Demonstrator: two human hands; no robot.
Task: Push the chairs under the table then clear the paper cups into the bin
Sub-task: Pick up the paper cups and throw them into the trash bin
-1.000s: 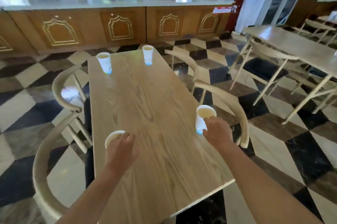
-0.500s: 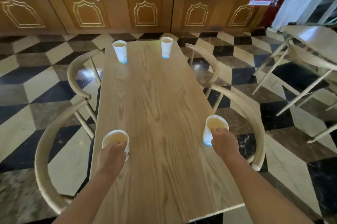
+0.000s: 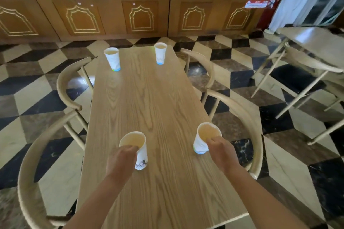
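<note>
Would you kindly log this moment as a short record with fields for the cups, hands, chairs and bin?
cups: four on the table, all upright
near left cup: in the left hand grip
near right cup: in the right hand grip
far cups: left and right, untouched
chairs: four, two per side, tucked against the table
bin: not in view

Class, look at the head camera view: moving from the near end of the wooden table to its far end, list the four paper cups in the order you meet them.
Cup in the left hand → cup in the right hand → far left cup → far right cup.
</note>
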